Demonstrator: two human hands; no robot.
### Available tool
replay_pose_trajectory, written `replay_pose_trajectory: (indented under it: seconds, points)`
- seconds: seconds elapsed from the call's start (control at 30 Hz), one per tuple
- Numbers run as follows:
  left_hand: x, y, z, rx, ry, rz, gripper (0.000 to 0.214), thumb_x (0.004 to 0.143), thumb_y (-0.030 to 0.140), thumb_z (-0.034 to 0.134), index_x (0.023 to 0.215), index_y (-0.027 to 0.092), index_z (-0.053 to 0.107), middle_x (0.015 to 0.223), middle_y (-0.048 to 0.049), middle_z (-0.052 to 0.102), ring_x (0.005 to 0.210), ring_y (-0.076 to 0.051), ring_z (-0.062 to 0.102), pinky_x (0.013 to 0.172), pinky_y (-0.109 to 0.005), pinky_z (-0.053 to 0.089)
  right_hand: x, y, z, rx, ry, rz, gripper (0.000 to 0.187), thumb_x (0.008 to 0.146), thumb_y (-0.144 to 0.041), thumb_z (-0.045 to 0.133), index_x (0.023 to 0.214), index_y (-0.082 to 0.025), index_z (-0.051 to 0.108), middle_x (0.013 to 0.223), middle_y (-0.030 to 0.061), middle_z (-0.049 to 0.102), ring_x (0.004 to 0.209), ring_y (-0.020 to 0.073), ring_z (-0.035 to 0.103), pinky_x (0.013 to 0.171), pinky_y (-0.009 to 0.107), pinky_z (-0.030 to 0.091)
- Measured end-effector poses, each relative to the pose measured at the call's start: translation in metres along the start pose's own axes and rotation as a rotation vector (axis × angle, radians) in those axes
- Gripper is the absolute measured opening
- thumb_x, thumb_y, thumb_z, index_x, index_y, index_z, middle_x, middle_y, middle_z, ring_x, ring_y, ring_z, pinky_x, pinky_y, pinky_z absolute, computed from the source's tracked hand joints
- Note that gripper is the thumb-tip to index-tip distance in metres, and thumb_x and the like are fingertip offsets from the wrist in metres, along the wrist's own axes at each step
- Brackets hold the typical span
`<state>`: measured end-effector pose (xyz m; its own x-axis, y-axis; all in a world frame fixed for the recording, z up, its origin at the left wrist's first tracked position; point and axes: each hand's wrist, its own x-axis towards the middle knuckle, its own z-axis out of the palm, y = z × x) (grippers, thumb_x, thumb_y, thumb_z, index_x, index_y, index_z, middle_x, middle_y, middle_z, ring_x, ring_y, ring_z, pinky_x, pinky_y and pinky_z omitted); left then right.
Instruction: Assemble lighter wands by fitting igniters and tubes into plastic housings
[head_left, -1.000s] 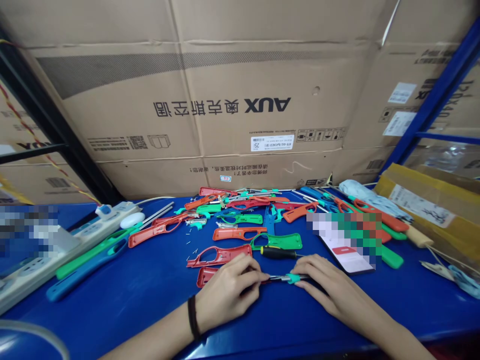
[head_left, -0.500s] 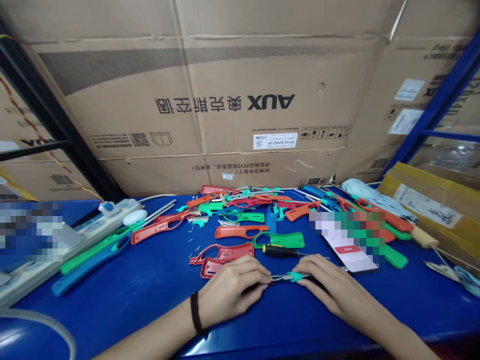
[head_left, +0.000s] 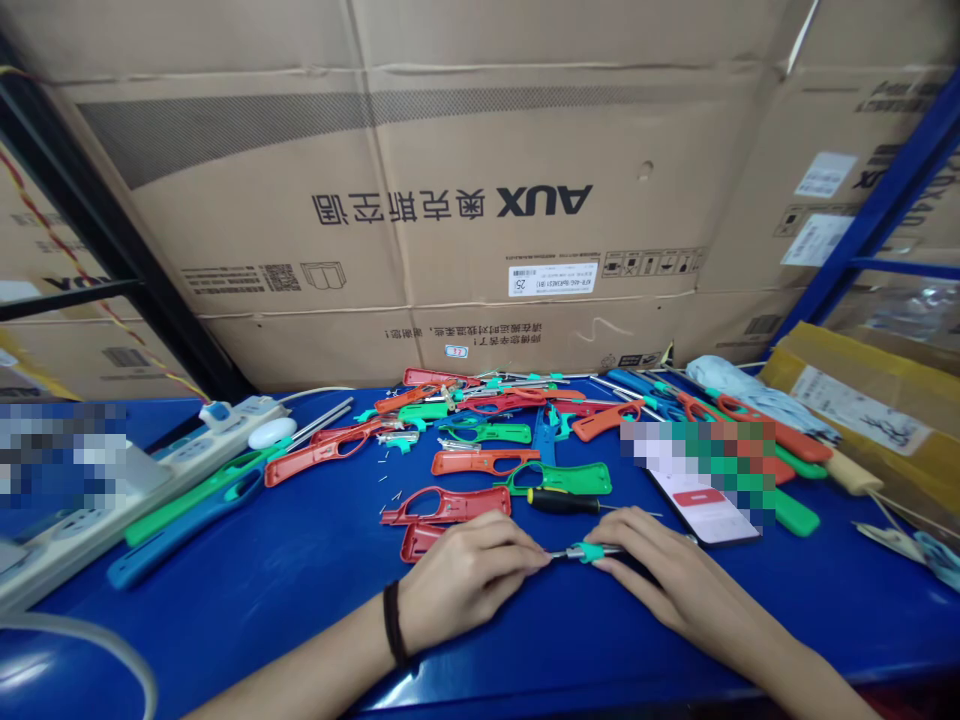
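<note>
Between my hands is the inner part of a long-nosed lighter, a slim metal piece with a green trigger. My left hand, with a dark band at the wrist, pinches its left end, where a thin dark length shows at the fingertips. My right hand grips the metal part just right of the trigger, and its fingers cover the rest. Just beyond my left hand lie red lighter shell halves. A black and yellow screwdriver rests behind the trigger, beside a green shell half.
More lighter shells and metal parts are heaped at the back against a cardboard box. A phone lies to the right, near assembled lighters. On the left are a power strip and a blue lighter.
My left fingertips have shifted slightly right, closer to the green trigger, so less of the metal piece shows between my hands. My right hand keeps its grip.
</note>
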<state>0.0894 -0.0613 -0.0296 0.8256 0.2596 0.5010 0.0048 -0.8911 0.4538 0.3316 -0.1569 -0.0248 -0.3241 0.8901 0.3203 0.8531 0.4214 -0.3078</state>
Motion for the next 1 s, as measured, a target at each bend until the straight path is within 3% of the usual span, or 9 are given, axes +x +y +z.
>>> replay_pose_trajectory:
  seconds: [0.4, 0.8, 1.0]
  points:
    - [-0.0006, 0.0024, 0.0022, 0.026, 0.055, -0.065, 0.017, 0.090, 0.017, 0.055, 0.099, 0.014, 0.069, 0.089, -0.0080, 0.065, 0.078, -0.015, 0.059, 0.073, -0.025, 0.052, -0.0034, 0.0045, 0.0051, 0.012, -0.005, -0.001, 0.017, 0.094, -0.028, 0.048, 0.107, -0.026, 0.058, 0.102, 0.0037, 0.064, 0.100, 0.0188, 0.062, 0.085, 0.030, 0.052]
    - [0.0003, 0.0031, 0.0003, 0.017, 0.037, -0.075, 0.025, 0.086, 0.007, 0.051, 0.103, 0.014, 0.067, 0.090, -0.0080, 0.065, 0.079, -0.016, 0.058, 0.073, -0.026, 0.050, -0.0049, 0.0061, 0.0064, 0.011, -0.025, 0.000, 0.018, 0.095, -0.028, 0.047, 0.109, -0.026, 0.057, 0.103, 0.0049, 0.063, 0.101, 0.0194, 0.061, 0.084, 0.031, 0.052]
    - [0.0005, 0.0056, 0.0006, 0.038, 0.042, -0.066, 0.022, 0.087, 0.014, 0.052, 0.102, 0.015, 0.068, 0.088, -0.0079, 0.064, 0.077, -0.016, 0.057, 0.072, -0.027, 0.051, -0.0045, 0.0063, 0.0067, 0.010, 0.011, -0.009, 0.018, 0.094, -0.028, 0.048, 0.108, -0.026, 0.059, 0.101, 0.0044, 0.064, 0.100, 0.0190, 0.062, 0.083, 0.030, 0.053]
